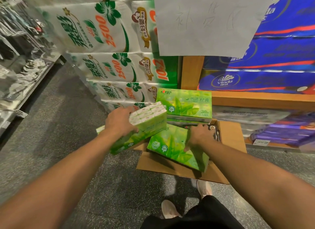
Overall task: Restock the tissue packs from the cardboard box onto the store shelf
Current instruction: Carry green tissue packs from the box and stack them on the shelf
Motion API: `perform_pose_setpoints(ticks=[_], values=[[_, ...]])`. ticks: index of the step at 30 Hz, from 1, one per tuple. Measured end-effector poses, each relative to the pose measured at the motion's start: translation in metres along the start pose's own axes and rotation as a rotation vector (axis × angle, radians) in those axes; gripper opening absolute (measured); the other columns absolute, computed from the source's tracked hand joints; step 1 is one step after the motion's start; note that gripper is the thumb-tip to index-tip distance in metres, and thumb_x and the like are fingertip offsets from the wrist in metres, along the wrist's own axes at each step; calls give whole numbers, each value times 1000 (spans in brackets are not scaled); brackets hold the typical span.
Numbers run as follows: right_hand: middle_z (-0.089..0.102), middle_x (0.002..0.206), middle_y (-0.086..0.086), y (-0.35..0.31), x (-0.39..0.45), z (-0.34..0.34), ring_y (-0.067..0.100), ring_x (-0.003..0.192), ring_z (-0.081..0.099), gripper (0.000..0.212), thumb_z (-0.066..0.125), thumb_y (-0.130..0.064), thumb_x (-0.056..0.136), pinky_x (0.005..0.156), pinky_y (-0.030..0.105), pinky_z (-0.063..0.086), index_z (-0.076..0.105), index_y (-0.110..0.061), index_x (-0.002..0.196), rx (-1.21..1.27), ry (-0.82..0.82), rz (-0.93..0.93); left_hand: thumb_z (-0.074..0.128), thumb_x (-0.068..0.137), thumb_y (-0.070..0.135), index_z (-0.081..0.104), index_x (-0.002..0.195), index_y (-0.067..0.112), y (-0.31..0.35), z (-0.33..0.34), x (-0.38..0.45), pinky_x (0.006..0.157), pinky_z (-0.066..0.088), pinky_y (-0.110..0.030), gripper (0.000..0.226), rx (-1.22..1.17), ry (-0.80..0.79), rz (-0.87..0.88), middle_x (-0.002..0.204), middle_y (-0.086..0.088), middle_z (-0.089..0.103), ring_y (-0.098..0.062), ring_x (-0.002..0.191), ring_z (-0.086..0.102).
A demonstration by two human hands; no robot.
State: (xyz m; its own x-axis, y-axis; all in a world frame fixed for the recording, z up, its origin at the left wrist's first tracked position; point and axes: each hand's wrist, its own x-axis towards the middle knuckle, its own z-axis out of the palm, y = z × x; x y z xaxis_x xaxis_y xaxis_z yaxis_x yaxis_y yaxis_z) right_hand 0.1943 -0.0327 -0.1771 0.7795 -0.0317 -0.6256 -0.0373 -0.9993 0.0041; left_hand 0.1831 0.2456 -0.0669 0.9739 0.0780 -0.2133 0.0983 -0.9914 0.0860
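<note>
Fingers of the left hand (119,122) are wrapped round a tilted tissue pack (141,128); another pack (172,147) is gripped by the right hand (198,135) over the cardboard box (230,136).

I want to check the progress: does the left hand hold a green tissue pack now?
Yes, the left hand grips a green tissue pack lifted beside the cardboard box, while the right hand rests on another pack.

Green tissue pack (185,103) printed "茶语 经典", "30包" and a "100%" badge, white toilet-roll packs (95,29) with "2500" and "10+2", blue packs (255,82) branded "Vinda 维达", hanging paper sheet (204,20) with faint handwritten characters, unreadable
</note>
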Motion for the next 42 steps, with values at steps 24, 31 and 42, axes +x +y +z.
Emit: perform_pose_setpoints(ticks=[24,31,42], values=[[62,118,8,-28,-50,-29,31,107,59,90,86,-58,51,85,42,54,48,-17,122,-41,-39,-390,90,55,55,59,115,29,-26,-23,-46,72,51,-36,73,-70,133,-299,102,-2,64,-26,91,61],[65,108,9,-61,-90,-63,31,100,64,81,82,-49,58,64,35,45,45,-25,126,-358,231,-807,90,56,55,55,112,26,-30,-32,-123,75,57,-41,72,-64,233,-599,98,-2,59,-26,88,59],[43,150,-4,-100,-250,-3,28,129,52,86,70,-48,79,96,42,49,21,-50,149,-696,141,-1703,83,62,51,58,119,26,23,-28,-407,84,55,-41,67,-62,314,-1237,114,-5,61,-30,104,60]])
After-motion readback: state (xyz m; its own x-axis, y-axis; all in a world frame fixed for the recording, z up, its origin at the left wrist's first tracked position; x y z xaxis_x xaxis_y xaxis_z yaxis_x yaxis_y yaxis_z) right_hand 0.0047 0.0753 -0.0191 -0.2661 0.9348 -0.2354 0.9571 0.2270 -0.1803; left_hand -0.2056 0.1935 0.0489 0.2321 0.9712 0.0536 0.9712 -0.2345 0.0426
